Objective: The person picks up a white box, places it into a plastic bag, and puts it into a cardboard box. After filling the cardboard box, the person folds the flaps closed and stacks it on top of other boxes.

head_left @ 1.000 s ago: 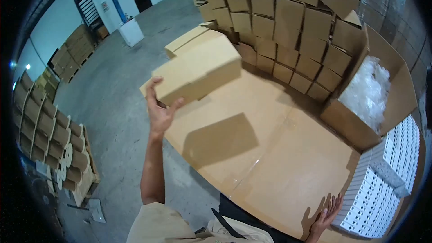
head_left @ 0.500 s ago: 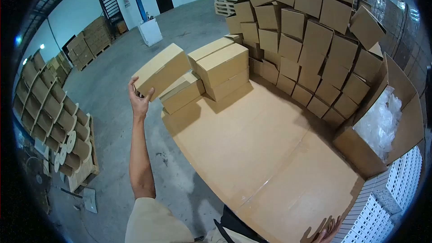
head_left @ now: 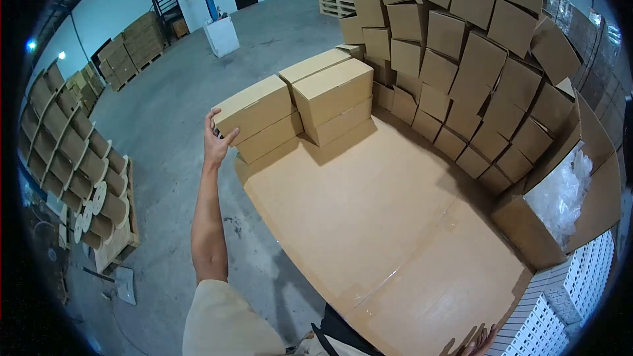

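Observation:
My left hand (head_left: 217, 142) grips the near left end of a closed cardboard box (head_left: 256, 109), thumb on one side and fingers around the corner. That carton rests on another cardboard box (head_left: 271, 137) at the far left corner of the cardboard-covered table (head_left: 349, 211). Close beside them stand more stacked boxes (head_left: 335, 95), their upper tops level with the held one. At the bottom right, my right hand (head_left: 482, 341) is by the table's near edge, fingers stretched out and apart, holding nothing; its lower part is out of frame.
A tall wall of cardboard boxes (head_left: 455, 72) lines the table's far right side. An open carton with clear plastic bags (head_left: 560, 191) stands at right, above white perforated trays (head_left: 544, 323). Spools on a pallet (head_left: 109, 211) stand on the floor at left.
My left hand has lowered the tilted box and moved it right, so it now sits squarely on the lower box. My right hand stays near the table edge.

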Tool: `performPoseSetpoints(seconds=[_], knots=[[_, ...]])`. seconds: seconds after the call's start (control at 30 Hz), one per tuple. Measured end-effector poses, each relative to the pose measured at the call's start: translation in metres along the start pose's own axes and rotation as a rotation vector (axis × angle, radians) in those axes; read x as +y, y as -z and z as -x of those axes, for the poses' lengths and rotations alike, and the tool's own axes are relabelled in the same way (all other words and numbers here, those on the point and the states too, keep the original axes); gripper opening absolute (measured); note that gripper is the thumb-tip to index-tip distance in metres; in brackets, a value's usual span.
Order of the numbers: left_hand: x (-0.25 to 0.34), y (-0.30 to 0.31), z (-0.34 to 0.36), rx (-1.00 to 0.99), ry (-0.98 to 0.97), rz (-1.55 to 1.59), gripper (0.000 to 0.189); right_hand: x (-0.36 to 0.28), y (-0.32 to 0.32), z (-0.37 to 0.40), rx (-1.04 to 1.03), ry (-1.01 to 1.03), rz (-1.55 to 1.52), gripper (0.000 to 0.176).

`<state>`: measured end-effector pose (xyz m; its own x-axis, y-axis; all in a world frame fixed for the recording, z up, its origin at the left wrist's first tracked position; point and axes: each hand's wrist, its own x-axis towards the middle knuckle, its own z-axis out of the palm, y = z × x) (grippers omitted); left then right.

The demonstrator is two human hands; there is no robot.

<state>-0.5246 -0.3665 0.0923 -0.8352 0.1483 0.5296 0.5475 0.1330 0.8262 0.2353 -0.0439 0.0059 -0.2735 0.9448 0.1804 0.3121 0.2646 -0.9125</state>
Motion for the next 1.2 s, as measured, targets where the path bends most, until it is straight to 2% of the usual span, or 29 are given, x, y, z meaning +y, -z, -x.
performPoseSetpoints(seconds=[0.43,0.53,0.8,1.0,1.1,1.2], knots=[[-0.005,-0.007,-0.005,-0.009,-0.016,-0.005,0.078,0.003,-0.003,0.001,0.005,-0.088,-0.096,0.091],[-0.006,-0.006,-0.004,-0.01,0.004,-0.008,0.078,-0.006,0.0,-0.001,-0.021,-0.001,0.082,0.092],[-0.005,-0.005,-0.005,-0.02,-0.037,-0.011,0.079,-0.017,-0.007,-0.002,0.028,0.053,0.11,0.089],[-0.003,0.0,-0.006,-0.062,0.014,-0.034,0.084,-0.015,-0.005,0.0,0.015,0.009,0.06,0.089],[0.001,-0.005,-0.007,0.018,-0.232,-0.158,0.082,-0.013,-0.004,-0.001,0.028,0.047,0.066,0.087],[0.034,-0.02,-0.007,0.217,-0.323,-0.437,0.079,-0.015,-0.003,-0.002,0.016,0.087,0.101,0.084]])
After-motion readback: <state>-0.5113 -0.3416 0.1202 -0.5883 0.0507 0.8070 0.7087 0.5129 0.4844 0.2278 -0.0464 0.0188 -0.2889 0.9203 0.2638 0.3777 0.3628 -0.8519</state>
